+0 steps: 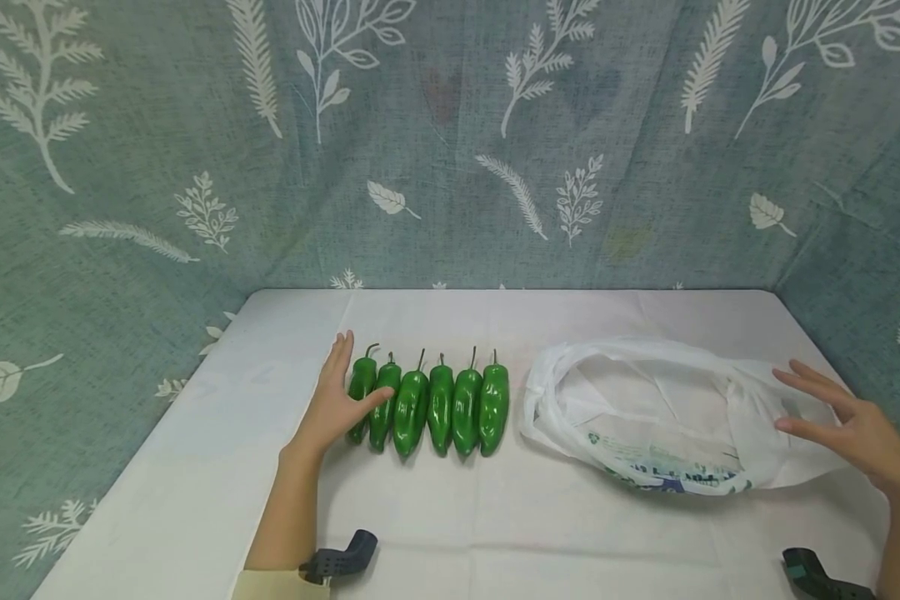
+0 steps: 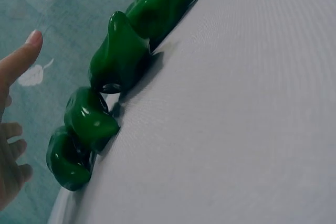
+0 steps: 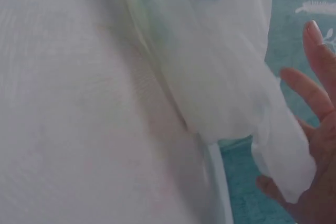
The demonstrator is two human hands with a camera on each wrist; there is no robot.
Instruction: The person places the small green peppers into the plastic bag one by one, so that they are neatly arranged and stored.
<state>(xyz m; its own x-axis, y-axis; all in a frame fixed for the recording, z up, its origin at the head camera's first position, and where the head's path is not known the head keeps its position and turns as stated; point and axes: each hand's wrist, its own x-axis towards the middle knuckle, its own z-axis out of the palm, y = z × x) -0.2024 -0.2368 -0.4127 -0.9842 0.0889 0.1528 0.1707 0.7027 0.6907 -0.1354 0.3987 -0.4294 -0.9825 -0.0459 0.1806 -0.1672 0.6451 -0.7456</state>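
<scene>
Six green peppers (image 1: 440, 408) are laid in a row, their left end overhung by the left hand (image 1: 336, 408), thumb and fingers spread wide. The white bag (image 1: 753, 417) beside them is overlapped by the right hand (image 1: 862, 429), fingers parted; contact cannot be told.

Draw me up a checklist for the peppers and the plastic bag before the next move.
1. All six green peppers in one row, stems pointing away from the person: ok.
2. Bag mouth open: ok, the white plastic bag lies with its opening gaping upward.
3. Peppers clear of the bag: ok, a narrow gap separates the rightmost pepper from it.
4. Left hand free: ok, it is by the leftmost peppers and holds none.
5. Bag held steady: not ok, the right hand is at its right end with fingers spread, not gripping.
6. Right hand touching the bag: cannot tell.
</scene>
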